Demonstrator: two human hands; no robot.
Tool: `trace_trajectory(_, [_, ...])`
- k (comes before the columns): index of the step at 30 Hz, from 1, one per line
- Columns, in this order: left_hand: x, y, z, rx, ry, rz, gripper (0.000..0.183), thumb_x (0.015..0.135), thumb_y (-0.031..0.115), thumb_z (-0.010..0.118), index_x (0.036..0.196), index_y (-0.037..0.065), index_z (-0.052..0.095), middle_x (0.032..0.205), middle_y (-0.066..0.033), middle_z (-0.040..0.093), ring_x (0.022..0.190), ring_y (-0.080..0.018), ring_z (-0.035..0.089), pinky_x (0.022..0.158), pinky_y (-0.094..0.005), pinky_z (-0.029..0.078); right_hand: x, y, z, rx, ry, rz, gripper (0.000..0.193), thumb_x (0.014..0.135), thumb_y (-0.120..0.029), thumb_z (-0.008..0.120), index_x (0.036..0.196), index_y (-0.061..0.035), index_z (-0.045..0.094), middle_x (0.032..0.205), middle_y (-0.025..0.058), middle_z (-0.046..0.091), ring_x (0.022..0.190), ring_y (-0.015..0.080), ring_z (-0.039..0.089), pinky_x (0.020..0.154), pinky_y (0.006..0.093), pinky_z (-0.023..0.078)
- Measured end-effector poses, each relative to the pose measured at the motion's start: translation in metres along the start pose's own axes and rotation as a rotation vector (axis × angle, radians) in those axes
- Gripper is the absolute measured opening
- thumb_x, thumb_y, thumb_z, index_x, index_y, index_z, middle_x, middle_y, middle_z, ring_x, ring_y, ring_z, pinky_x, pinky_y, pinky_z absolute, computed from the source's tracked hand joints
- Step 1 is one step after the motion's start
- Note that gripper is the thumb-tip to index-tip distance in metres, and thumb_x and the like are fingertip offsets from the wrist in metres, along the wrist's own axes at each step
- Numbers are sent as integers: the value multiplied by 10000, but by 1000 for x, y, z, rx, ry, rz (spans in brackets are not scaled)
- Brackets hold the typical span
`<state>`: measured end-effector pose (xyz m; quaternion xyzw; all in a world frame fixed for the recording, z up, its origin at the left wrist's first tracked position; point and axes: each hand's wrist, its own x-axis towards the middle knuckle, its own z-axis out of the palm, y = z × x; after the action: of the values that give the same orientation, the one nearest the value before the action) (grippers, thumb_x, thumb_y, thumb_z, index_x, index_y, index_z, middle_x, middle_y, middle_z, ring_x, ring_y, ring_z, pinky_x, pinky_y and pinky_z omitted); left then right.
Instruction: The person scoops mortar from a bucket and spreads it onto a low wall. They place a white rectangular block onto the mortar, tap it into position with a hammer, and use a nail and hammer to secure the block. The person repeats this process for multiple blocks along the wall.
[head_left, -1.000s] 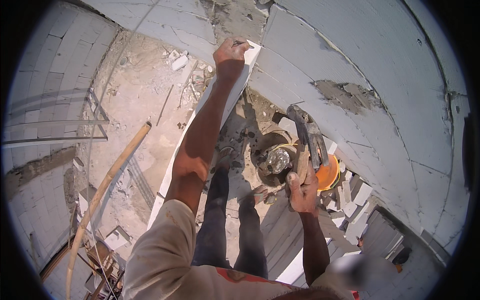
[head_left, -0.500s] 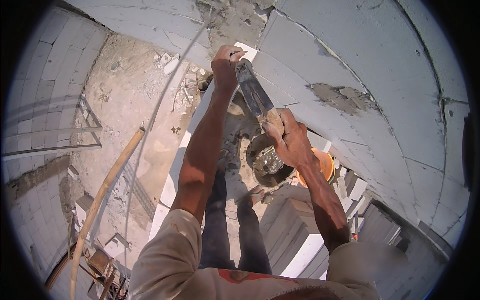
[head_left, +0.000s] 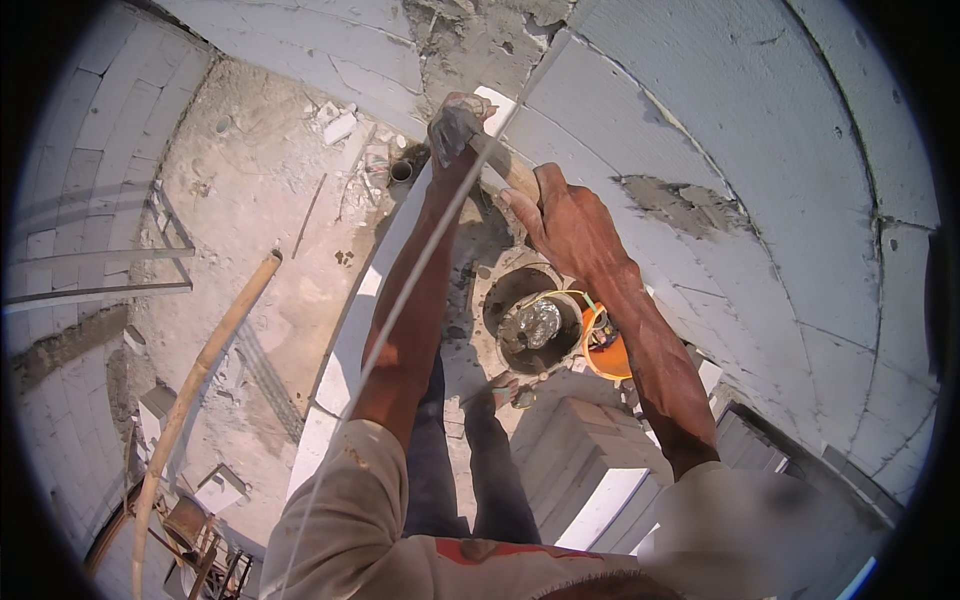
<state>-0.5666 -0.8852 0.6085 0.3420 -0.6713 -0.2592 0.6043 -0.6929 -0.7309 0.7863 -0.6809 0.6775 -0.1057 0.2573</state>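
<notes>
My right hand point(head_left: 575, 225) is wrapped round the wooden handle of a hammer point(head_left: 515, 172). Its metal head, long and dark, lies over my left hand in this view; whether it touches the hand I cannot tell. At the narrow white end of a block point(head_left: 497, 110), against the block wall, my left hand point(head_left: 462, 118) is closed. The hammer head partly covers its fingers, and what they pinch is too small to make out. Both forearms reach forward from the lower edge.
A thin taut line point(head_left: 420, 262) crosses before my left arm. Below stand a round mortar bucket point(head_left: 537, 345) and an orange bucket point(head_left: 607, 358). Stacked blocks point(head_left: 590, 455) are near my legs. A bamboo pole point(head_left: 205, 370) leans at left, above the rubble-strewn floor point(head_left: 260, 150).
The hammer has swung away from me and left, its head dropping toward my left hand. My right hand moved with it. The view shifted slightly, so the thin line now crosses my left arm.
</notes>
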Motion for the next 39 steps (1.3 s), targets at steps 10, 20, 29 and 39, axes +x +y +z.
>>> trace_trajectory(10, [8,14,5,-104,7,-110,57,835,34,745,891,46,751,960,-114,735,903,-305,704,819,-394,564,14,15,-5,-167,-39,-53,460,1060,-447,555,1087,10,511,664,232,658,621,401,711,560,488,549])
trace_trajectory(20, [2,-1,20,-158,-29,-51,89,819,12,773,893,51,742,936,-89,724,864,-275,696,778,-353,567,15,27,-16,-213,-40,-69,520,1060,-482,531,1027,38,536,640,234,644,638,418,690,586,504,555])
trace_trajectory(29, [-28,35,-35,544,-77,83,694,703,262,904,1275,14,601,1160,-172,660,948,-351,673,821,-482,542,-19,-14,-20,-45,27,-278,491,1015,-464,595,1094,14,516,688,240,674,650,447,693,582,507,545])
trace_trajectory(39, [-30,69,-37,865,-543,-511,770,796,436,823,1314,-42,511,1178,-209,615,1113,-370,647,938,-466,552,32,22,-23,-222,-89,-29,492,1029,-465,581,1072,21,519,693,254,676,698,434,717,626,514,567])
